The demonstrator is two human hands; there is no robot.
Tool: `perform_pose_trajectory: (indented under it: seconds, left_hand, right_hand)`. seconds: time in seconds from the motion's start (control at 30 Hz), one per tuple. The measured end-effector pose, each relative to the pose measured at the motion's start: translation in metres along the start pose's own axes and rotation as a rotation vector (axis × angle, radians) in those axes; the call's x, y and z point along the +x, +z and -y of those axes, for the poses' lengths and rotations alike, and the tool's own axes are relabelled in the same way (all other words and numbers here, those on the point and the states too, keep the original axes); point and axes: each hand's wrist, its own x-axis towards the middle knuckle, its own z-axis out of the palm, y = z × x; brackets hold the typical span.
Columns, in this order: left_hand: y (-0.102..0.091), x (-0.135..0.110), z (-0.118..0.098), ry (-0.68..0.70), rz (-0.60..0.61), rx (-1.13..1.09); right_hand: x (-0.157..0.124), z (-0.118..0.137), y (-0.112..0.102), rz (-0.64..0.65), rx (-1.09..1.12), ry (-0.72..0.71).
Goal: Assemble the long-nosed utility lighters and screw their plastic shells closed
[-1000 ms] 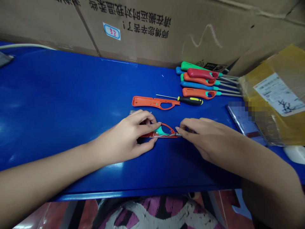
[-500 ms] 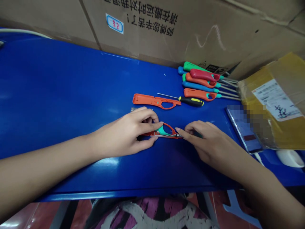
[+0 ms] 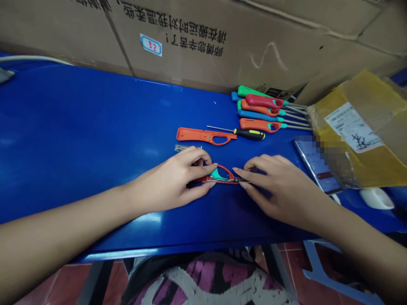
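Observation:
An opened orange utility lighter (image 3: 225,167) lies low over the blue table in front of me, its green trigger (image 3: 217,174) and a thin white wire exposed. My left hand (image 3: 182,178) pinches its handle end between thumb and fingers, which hide most of that end. At the front end, my right hand (image 3: 273,182) has thumb and forefinger closed around the tip, where a thin dark piece shows. Beyond the hands rests the loose orange half shell (image 3: 190,134), with a black-and-yellow screwdriver (image 3: 251,134) against it. A small clear tube (image 3: 182,148) lies partly behind my left hand.
Several assembled lighters (image 3: 259,123) are piled at the back right. Beside them are a yellow-taped parcel (image 3: 378,110), a phone (image 3: 318,169) and a white rounded object (image 3: 377,198). A large cardboard box (image 3: 79,38) stands along the table's back edge.
My right hand's thumb has come forward beneath the lighter's tip, opposite the forefinger. The left hand keeps its hold. The view has shifted slightly, showing more of the clear tube.

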Motion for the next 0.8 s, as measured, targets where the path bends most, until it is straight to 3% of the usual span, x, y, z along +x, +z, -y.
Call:
perform_pose_trajectory:
  seconds: [0.1, 0.17, 0.43, 0.63, 0.8]
  left_hand:
    - [0.002, -0.001, 0.000, 0.009, -0.032, -0.009]
    - [0.003, -0.001, -0.001, 0.005, -0.051, -0.018]
    - [0.004, 0.000, -0.003, 0.010, -0.095, -0.027]
    - [0.003, 0.001, -0.004, -0.002, -0.115, -0.028]
    - [0.004, 0.000, -0.004, -0.003, -0.125, -0.047]
  right_hand:
    - [0.007, -0.008, 0.005, -0.131, 0.327, 0.156]
    - [0.012, -0.010, 0.011, -0.126, 0.451, 0.214]
    - [0.014, -0.006, 0.023, -0.122, 0.551, 0.318]
    - [0.021, 0.001, 0.015, -0.169, 0.626, 0.265]
    - [0.021, 0.012, 0.016, -0.203, 0.475, 0.116]
